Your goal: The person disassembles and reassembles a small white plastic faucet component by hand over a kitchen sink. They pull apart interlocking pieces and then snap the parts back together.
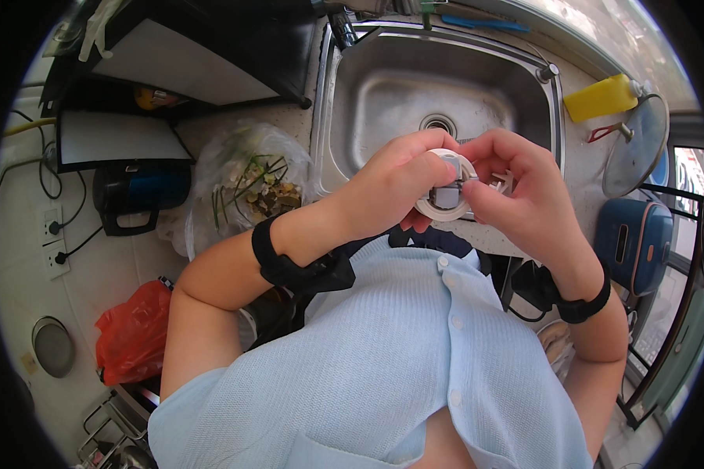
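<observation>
Above the near edge of the steel sink (368, 148), both hands hold a round white ring-shaped part (448, 209) with a greyish centre and a dark bar across it. My left hand (405, 176) grips it from the left, thumb on its upper face. Closed round its right side is my right hand (516, 184), the thumb pressing near the middle. A small white pronged piece (502, 181) shows between the right fingers; whether it joins the ring I cannot tell. Fingers hide part of the ring. Both wrists wear black straps.
A clear plastic bag of vegetable scraps (262, 187) stands left of the sink. Nearby are a dark blue kettle (145, 191) and a red bag (137, 332). To the right are a yellow bottle (600, 98), a glass lid (640, 148) and a blue appliance (635, 246).
</observation>
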The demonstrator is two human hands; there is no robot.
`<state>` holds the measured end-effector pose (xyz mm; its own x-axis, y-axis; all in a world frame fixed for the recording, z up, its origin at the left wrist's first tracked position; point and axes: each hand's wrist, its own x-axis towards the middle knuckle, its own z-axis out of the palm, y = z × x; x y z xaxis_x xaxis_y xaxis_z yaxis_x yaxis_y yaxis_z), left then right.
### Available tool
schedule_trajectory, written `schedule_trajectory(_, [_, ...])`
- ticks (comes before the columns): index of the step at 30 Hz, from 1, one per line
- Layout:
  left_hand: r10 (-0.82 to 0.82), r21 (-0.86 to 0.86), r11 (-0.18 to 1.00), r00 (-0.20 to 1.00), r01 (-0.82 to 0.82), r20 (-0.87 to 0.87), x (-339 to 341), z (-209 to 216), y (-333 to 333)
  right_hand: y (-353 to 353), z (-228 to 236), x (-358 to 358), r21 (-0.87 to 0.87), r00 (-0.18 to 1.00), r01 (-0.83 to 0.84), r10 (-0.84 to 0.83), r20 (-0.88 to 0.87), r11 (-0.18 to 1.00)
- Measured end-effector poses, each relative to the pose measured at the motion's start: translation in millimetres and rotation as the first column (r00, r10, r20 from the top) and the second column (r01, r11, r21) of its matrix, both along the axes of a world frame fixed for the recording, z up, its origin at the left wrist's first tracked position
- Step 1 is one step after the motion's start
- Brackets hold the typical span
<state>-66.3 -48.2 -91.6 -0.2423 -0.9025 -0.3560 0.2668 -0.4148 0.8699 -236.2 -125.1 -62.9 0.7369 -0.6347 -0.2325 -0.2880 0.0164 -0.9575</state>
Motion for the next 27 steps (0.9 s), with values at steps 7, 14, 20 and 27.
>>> schedule_trajectory(7, [0.012, -0.044, 0.999, 0.999, -0.01, 0.047, -3.4, -4.5, -0.1, -2.5, 0.7, -1.6, 0.026, 0.997, -0.07, 0.071, -0.031, 0.997])
schedule_trajectory(14, [0.027, 0.007, 1.0, 0.985, -0.026, -0.168, 0.0, -19.6, 3.1, -2.8, 6.1, 1.1, 0.232, 1.0, -0.019, 0.023, -0.014, 0.972])
schedule_trajectory(20, [-0.013, -0.027, 1.0, 0.984, 0.008, -0.179, 1.6, -17.7, 3.2, -1.3, 2.8, -0.6, 0.251, 1.0, -0.015, 0.007, 0.03, 0.968])
schedule_trajectory(27, [-0.008, -0.025, 1.0, 0.98, 0.003, -0.197, 1.8, -22.2, 4.1, -1.1, -0.1, -2.1, 0.208, 0.998, -0.036, 0.025, 0.058, 0.977])
